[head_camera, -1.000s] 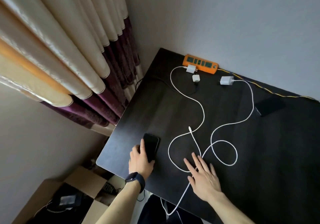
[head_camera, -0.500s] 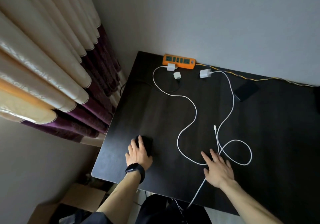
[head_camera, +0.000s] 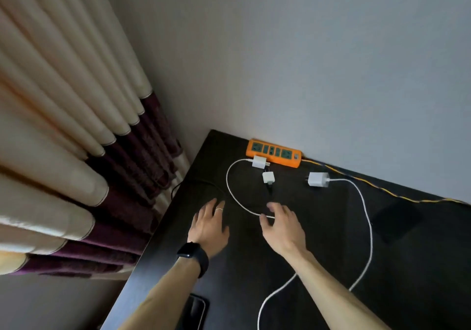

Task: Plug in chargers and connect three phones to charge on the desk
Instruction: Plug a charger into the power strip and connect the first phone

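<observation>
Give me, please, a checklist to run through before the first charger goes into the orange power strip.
1. Sockets free: ok, nothing is plugged into the power strip.
2. Chargers at hand: ok, the left charger, middle charger and right charger lie loose before it.
3. Hands free: ok, left hand and right hand are open, holding nothing.
4. Three phones present: cannot tell; only the near phone and far phone show.
5. Strip switched on: cannot tell.
</observation>
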The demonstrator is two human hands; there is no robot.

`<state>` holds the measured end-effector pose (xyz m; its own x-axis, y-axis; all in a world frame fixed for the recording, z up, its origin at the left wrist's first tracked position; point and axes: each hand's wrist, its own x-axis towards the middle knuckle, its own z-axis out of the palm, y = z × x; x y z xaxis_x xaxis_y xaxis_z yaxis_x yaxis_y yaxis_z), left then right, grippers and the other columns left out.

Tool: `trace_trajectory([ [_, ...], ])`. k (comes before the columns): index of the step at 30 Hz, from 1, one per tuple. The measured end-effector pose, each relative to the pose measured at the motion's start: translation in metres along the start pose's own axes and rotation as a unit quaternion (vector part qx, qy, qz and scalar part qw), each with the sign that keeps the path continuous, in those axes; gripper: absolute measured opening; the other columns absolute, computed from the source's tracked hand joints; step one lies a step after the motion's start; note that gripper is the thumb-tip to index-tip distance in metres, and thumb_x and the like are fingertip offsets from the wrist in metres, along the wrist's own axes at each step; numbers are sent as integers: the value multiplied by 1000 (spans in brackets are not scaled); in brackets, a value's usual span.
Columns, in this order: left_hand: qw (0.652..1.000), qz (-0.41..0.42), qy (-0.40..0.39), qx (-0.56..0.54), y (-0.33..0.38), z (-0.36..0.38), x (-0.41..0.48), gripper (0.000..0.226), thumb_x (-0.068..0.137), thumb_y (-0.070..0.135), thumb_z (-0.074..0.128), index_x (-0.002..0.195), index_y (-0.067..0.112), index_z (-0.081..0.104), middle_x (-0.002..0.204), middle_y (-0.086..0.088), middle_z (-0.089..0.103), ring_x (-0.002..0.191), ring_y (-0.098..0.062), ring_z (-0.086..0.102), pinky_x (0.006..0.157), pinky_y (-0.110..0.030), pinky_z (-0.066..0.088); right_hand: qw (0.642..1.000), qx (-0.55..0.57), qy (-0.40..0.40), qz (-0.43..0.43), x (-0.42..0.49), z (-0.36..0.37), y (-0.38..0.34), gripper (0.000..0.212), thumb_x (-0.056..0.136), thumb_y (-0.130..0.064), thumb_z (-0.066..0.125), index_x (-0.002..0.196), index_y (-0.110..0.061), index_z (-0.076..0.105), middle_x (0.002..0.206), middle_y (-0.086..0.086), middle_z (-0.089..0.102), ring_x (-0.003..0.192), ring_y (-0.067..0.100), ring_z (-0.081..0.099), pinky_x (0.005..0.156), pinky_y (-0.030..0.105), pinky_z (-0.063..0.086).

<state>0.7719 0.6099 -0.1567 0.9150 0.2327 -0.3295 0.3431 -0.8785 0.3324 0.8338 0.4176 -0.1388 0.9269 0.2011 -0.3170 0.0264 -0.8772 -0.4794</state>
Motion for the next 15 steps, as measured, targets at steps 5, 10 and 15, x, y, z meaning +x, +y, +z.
trace_trajectory([
  [5,999,-6,2,43,-4,12,62,71,97,35,48,158,22,14,166,1,6,153,-20,5,123,-44,13,995,80,-61,-9,88,23,-27,48,96,-51,51,137,-26,50,133,-5,59,122,18,56,94,36,51],
  [10,996,10,-26,82,-25,34,74,64,104,46,28,158,30,-3,164,13,-11,152,-10,-6,123,-47,6,985,126,-112,24,143,49,-57,72,92,-71,38,134,-16,58,134,1,61,124,22,57,88,32,41],
  [15,994,18,-14,103,-27,38,75,63,105,50,23,157,32,-7,163,15,-16,152,-9,-8,123,-47,5,981,167,-92,32,179,66,-83,39,95,-53,52,117,-25,68,113,-3,68,111,19,63,83,32,44],
])
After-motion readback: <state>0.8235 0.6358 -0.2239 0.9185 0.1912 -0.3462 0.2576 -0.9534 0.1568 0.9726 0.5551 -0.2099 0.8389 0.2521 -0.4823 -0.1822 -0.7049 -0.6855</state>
